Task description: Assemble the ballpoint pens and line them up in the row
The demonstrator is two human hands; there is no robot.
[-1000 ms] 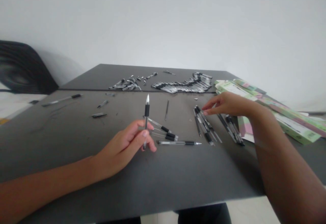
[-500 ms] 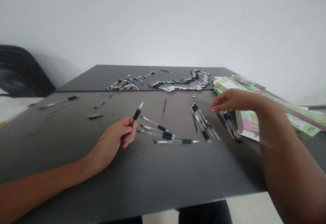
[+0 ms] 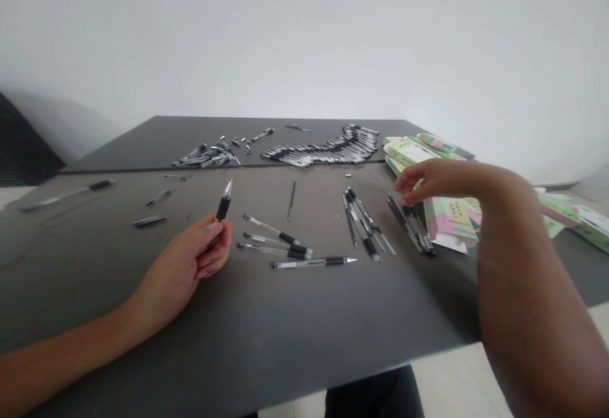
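Our left hand has its fingers closed around a pen, held above the worktop, its silver tip upward over a black grip; our hand hides the rest. It stands more upright than half a second ago. Our right hand has thumb and fingers slightly apart at the right-hand pen bundle, contact unclear; a second ago they were at the neighbouring bundle.

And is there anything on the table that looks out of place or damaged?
I see no clear damage. One pen lies alone at far left, which looks stray, and the far row of pens curves instead of running straight.
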